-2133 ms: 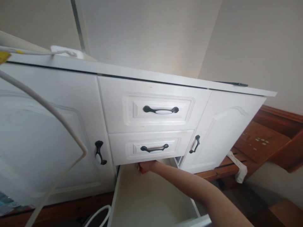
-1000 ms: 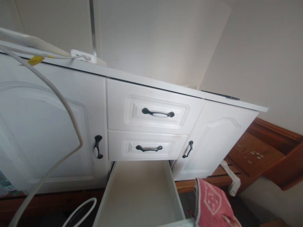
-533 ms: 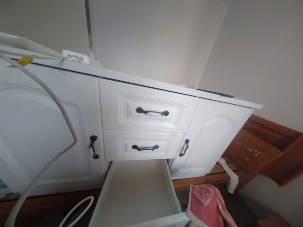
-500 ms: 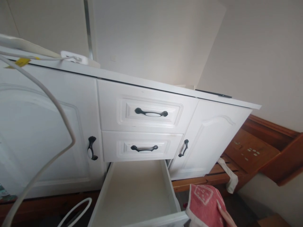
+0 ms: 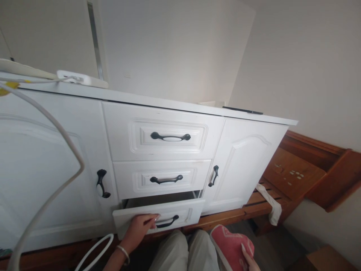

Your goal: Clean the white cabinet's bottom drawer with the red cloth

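My left hand point(image 5: 142, 225), a bracelet at its wrist, is at the bottom drawer point(image 5: 194, 213) of a white cabinet. Its fingers close over the left end of the dark drawer handle point(image 5: 169, 222). This drawer stands partly open, with a narrow gap showing above its front. At the lower right, my right hand point(image 5: 248, 260) grips a pink-red towel point(image 5: 229, 242) with a pale border, bunched beside my knee. The thumb shows on the cloth; the other fingers are mostly hidden.
Two closed drawers with dark handles point(image 5: 170, 137) sit above. A white cable point(image 5: 64, 133) hangs down on the left from the cabinet top point(image 5: 158, 104). On the right are a wooden bench point(image 5: 293, 169) with a white cloth point(image 5: 272, 207) and a cardboard box point(image 5: 327, 259).
The bottom drawer has moved inward from wide open to partly open. My left hand has come into view on its handle. The towel in my right hand has shifted slightly left.
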{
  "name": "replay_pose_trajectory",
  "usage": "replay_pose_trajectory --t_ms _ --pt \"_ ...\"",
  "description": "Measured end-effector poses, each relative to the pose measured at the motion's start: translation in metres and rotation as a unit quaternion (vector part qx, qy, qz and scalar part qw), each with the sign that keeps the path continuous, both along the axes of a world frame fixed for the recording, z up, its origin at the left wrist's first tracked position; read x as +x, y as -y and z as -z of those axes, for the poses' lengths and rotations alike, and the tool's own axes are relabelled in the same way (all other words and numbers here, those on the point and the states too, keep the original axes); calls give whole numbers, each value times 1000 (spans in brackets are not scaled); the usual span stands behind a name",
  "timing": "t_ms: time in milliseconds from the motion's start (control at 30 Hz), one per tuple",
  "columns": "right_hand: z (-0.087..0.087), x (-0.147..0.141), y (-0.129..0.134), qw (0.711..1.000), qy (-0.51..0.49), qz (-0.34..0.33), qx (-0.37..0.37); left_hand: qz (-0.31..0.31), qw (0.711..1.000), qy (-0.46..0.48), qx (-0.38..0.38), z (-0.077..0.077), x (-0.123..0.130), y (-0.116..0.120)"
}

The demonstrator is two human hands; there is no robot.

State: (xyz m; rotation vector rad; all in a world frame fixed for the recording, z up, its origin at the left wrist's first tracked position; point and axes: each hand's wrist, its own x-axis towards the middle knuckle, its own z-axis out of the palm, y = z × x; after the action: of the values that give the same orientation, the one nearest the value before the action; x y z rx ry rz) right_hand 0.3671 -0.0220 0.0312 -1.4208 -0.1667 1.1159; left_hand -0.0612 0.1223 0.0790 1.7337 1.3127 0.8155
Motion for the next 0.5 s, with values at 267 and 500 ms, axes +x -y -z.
replay_pose_trajectory --t_ms 267,500 --pt "-33 -41 -23 988 -86 51 120 19 998 -43 31 -7 -3 -49" --pt "-40 -116 -119 978 89 -15 186 -32 999 15 -16 56 0 19"
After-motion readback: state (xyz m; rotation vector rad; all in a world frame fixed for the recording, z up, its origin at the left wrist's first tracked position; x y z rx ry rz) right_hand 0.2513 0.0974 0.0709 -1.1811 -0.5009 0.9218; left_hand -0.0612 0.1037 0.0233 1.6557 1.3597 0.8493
